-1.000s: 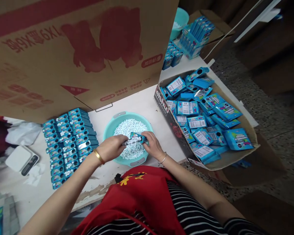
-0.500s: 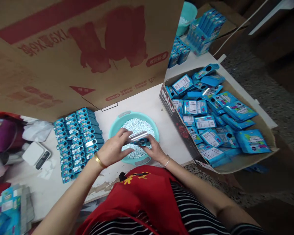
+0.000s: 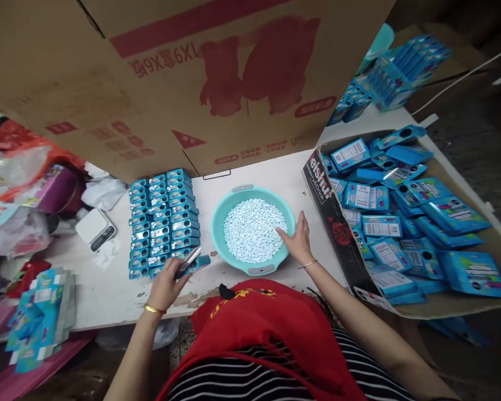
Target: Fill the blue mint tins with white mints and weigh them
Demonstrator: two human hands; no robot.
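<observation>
Scale: the white scale [image 3: 95, 229] sits toward the left end of the table [image 3: 121, 289], beside crumpled paper, which could skew a reading if it slid under the platform.
Rows: the blue boxes [image 3: 163, 214] stand packed together left of the basin, just below the tall cardboard wall [image 3: 250, 133]; a knock at the near end could probably topple several.
Left hand: the left hand [image 3: 166, 285] is closed round a silvery scoop-like tool [image 3: 188, 262] and a small blue box [image 3: 200, 262], near the table's front edge; with both in one grip, either might slip, or the wrist might brush the rows.
Basin: the turquoise basin [image 3: 219, 225] holds white pellets [image 3: 254, 231] close to the front edge; pressure on its rim could tilt it and scatter them.
Right hand: the right hand [image 3: 299, 240] is spread and grasps nothing, thumb above the pellets at the right rim; contact cannot be told.
Carton: the carton [image 3: 338, 223] of blue packets [image 3: 376, 227] appears to overhang the front edge at right; its heaped load might tip it.
</observation>
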